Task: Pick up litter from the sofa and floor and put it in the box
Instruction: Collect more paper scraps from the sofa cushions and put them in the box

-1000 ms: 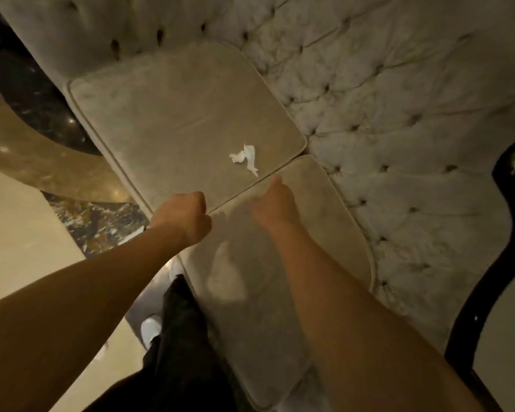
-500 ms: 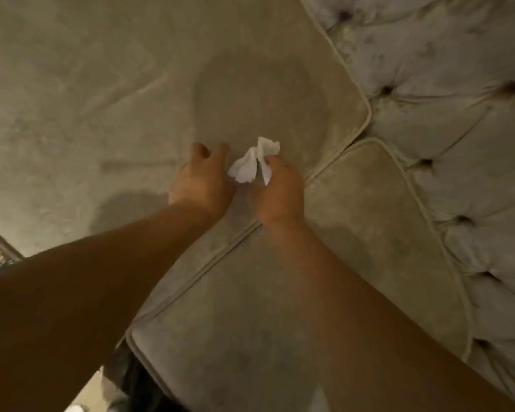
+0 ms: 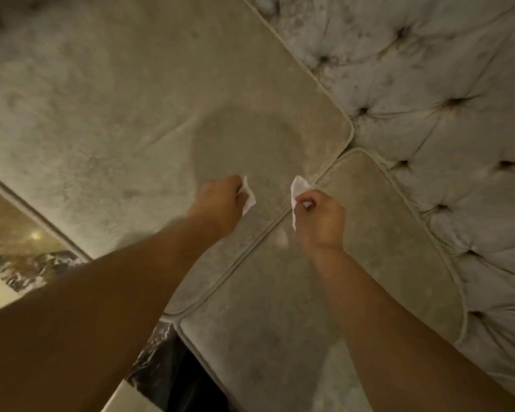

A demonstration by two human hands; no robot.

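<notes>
Two scraps of white tissue paper are held above the beige sofa seat cushions point(image 3: 125, 108). My left hand point(image 3: 219, 202) is closed on one scrap point(image 3: 248, 195), which sticks out past its fingers. My right hand point(image 3: 320, 223) pinches the other scrap point(image 3: 297, 188) between thumb and fingers, with a strip hanging down. Both hands hover near the seam where the two cushions meet. No box is in view.
The tufted, buttoned sofa back point(image 3: 446, 120) rises on the right. The near cushion point(image 3: 280, 307) lies under my right forearm. A strip of glossy floor with dark marble inlay point(image 3: 21, 263) shows at the left, below the sofa's front edge.
Half a second ago both hands met at one white tissue on the cushion. Now they are apart, each holding a piece lifted off the cushion.
</notes>
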